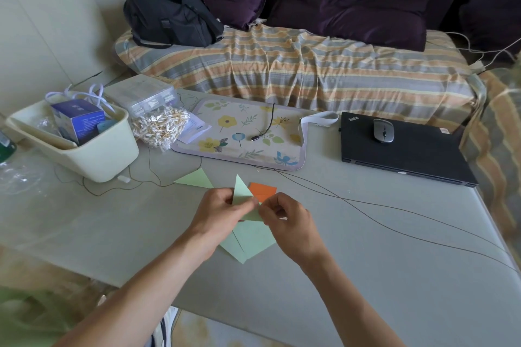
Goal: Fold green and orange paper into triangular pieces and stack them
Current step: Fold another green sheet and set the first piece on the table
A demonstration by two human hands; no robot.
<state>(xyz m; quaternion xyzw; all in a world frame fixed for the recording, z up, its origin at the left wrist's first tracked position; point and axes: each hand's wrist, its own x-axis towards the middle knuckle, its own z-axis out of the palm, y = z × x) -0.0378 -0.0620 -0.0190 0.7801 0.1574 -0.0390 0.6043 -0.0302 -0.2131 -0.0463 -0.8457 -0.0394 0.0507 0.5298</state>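
Green paper (242, 191) | light, thin, creases easily; pinch at folded edges | left hand (222, 211) and right hand (284, 217) pinch it, seemingly mid-fold | orange paper (262, 190) behind, toward table's (366, 248) far edge

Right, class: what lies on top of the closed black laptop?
A grey computer mouse sits on the closed laptop's lid near its far edge, beside a small label stuck at the far corner. Whatever is under the mouse is covered.

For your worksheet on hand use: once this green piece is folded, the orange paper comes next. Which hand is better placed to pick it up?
Probably the right hand. The orange paper lies just beyond its fingers, while the left hand sits farther left, holding the green piece that both hands pinch.
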